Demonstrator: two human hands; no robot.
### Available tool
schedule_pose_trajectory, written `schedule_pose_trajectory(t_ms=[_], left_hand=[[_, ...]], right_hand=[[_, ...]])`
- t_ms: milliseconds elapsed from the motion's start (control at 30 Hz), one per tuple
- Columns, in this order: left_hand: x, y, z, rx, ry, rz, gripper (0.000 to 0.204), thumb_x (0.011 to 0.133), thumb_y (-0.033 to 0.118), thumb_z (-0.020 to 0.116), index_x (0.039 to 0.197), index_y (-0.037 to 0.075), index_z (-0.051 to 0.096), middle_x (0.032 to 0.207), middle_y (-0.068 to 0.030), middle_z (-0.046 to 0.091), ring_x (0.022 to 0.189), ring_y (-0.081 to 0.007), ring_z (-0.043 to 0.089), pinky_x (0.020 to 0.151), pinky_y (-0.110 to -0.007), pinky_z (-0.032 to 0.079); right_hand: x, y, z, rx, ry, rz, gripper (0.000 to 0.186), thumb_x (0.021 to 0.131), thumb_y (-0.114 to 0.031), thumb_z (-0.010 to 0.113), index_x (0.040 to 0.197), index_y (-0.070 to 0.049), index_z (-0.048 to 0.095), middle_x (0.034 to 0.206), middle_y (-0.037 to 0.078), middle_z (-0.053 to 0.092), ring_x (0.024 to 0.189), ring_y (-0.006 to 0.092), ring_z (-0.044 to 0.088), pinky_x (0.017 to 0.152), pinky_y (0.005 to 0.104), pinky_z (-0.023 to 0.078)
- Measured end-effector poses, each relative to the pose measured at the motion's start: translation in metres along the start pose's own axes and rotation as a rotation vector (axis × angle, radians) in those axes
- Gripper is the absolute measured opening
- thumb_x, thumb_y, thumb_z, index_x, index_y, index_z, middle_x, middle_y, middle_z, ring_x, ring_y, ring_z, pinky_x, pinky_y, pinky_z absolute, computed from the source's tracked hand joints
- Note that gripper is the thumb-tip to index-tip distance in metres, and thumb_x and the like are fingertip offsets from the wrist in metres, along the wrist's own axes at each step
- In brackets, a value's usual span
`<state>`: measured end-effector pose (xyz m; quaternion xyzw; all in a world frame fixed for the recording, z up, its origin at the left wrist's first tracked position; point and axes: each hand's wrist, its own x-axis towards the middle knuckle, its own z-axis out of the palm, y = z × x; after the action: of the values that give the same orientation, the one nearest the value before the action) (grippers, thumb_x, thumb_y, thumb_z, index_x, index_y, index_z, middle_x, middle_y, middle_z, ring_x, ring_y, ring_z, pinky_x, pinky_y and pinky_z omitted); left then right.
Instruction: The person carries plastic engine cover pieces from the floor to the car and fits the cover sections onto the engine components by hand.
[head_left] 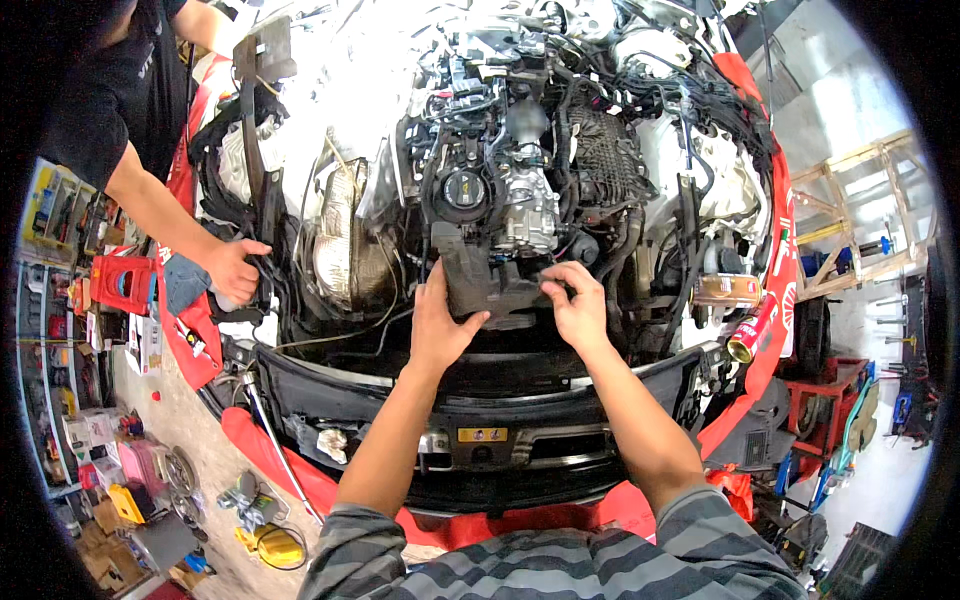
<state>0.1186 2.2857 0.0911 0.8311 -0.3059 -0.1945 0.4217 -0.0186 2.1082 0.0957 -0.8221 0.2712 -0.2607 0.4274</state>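
A dark plastic engine cover (487,290) sits at the front of the exposed engine (528,205), just below the round black cap (463,190). My left hand (440,328) holds its left side, fingers along the edge and thumb across the lower front. At the cover's right edge, my right hand (577,308) is closed, with thumb and forefinger pinched together. Those fingertips partly hide what they grip. Below both hands lies the car's black front panel (400,400) with a yellow label.
A co-worker's hand (235,270) rests on the left fender edge near a grey cloth (185,283). Red covers (690,440) drape the car's edges. A red can (745,345) and an amber container (727,290) stand at right. Tool shelves (45,340) line the left.
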Motion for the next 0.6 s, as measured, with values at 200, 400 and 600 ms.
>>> schedule_pose_trajectory(t_ms=[200, 400, 600], left_hand=[[-0.02, 0.019, -0.015, -0.045, 0.133, 0.424, 0.09, 0.068, 0.031, 0.088, 0.139, 0.005, 0.04, 0.145, -0.0198, 0.042, 0.138, -0.0403, 0.034, 0.111, -0.05, 0.031], [-0.031, 0.098, -0.043, 0.202, -0.075, 0.734, 0.07, 0.071, 0.016, 0.077, 0.134, 0.009, 0.047, 0.143, -0.0143, 0.046, 0.136, -0.0369, 0.042, 0.113, -0.055, 0.028], [-0.015, 0.132, -0.012, 0.461, 0.001, 0.693, 0.062, 0.081, 0.008, 0.057, 0.141, 0.003, 0.043, 0.142, -0.0156, 0.046, 0.132, -0.0357, 0.041, 0.113, -0.049, 0.029]], right_hand=[[-0.037, -0.035, -0.036, 0.19, -0.156, 0.034, 0.019, 0.076, 0.009, 0.067, 0.092, 0.0, 0.068, 0.095, 0.01, 0.067, 0.089, 0.0251, 0.065, 0.078, 0.0329, 0.051], [-0.055, -0.058, -0.071, -0.035, -0.255, -0.242, 0.034, 0.075, 0.005, 0.071, 0.108, -0.001, 0.063, 0.118, 0.018, 0.062, 0.118, 0.0322, 0.057, 0.101, 0.0391, 0.043], [-0.032, -0.057, -0.063, 0.899, -0.366, 0.239, 0.065, 0.086, -0.013, 0.07, 0.142, -0.001, 0.039, 0.135, 0.008, 0.052, 0.119, 0.0156, 0.05, 0.105, 0.0344, 0.039]])
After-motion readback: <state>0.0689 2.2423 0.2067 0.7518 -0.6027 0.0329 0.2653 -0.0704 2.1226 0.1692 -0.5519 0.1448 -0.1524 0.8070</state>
